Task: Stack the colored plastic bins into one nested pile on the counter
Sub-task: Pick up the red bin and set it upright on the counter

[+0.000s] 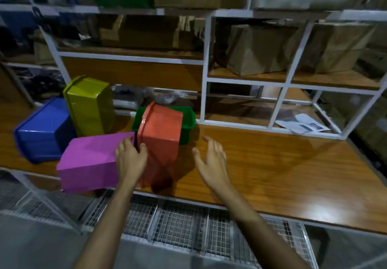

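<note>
Several plastic bins lie on the wooden counter [272,164]. A blue bin [41,130] lies at the far left, with a yellow-green bin [90,105] standing on end beside it. A purple bin [90,162] lies upside down at the front edge. An orange-red bin [161,134] is tipped up, leaning partly over a green bin [188,122] behind it. My left hand [130,157] rests between the purple and orange-red bins, fingers touching the orange-red bin's rim. My right hand [211,157] hovers open to the right of the orange-red bin, apart from it.
A white metal shelf frame [206,70] stands at the back of the counter with cardboard boxes [257,49] in it. Loose papers [301,123] lie in a lower right compartment. Wire mesh baskets [184,222] sit below the counter's front edge.
</note>
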`<control>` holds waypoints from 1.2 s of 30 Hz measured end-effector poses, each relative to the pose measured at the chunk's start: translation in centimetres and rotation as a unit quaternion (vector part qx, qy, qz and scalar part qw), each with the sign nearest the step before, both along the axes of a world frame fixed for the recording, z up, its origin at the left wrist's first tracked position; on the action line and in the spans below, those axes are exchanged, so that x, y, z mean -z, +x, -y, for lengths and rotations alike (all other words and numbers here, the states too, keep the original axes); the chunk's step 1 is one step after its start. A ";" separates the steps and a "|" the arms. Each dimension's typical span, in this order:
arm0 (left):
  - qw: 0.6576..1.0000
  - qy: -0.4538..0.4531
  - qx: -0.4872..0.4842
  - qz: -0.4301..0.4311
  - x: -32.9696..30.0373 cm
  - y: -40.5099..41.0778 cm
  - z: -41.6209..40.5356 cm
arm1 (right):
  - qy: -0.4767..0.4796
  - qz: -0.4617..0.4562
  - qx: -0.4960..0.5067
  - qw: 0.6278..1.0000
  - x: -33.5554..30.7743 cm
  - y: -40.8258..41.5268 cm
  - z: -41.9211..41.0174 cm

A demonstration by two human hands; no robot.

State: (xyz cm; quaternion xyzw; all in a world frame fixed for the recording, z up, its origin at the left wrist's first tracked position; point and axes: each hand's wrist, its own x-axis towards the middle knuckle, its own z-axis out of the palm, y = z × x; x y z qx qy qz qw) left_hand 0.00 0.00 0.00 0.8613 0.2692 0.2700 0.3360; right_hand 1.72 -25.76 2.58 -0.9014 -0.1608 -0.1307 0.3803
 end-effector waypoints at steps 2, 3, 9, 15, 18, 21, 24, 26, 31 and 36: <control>0.997 -0.064 0.026 -0.019 0.4 -0.1 -0.3 | -0.004 -0.008 -0.019 1.000 -0.2 0.1 -1.6; 0.997 -0.068 0.043 -0.005 0.9 -0.3 -0.1 | -0.002 -0.009 -0.024 1.000 -0.3 0.2 -2.2; 0.967 0.023 0.226 0.114 1.8 -1.8 7.5 | 0.018 -0.041 0.037 0.998 -2.2 1.5 -2.1; 0.891 0.169 0.413 0.081 4.9 -2.7 18.7 | 0.005 -0.120 0.166 0.979 -0.4 2.8 7.6; 0.843 0.223 0.488 0.042 6.9 -1.8 23.7 | 0.024 -0.161 0.242 0.957 2.2 2.3 14.5; 0.840 0.255 0.478 0.032 8.5 -0.5 26.3 | 0.020 -0.169 0.321 0.932 4.0 2.0 21.2; 0.898 0.234 0.370 -0.041 9.3 1.8 27.0 | 0.031 -0.150 0.372 0.916 5.3 2.9 28.6; 0.926 0.149 0.335 -0.086 9.8 3.1 28.2 | 0.040 -0.149 0.394 0.906 6.0 3.9 34.0; 0.902 -0.107 0.397 -0.130 10.1 6.3 36.4 | 0.036 -0.121 0.418 0.900 7.9 7.2 47.8; 0.881 -0.192 0.416 -0.117 10.8 9.0 48.0 | 0.037 -0.155 0.408 0.899 9.4 9.5 60.3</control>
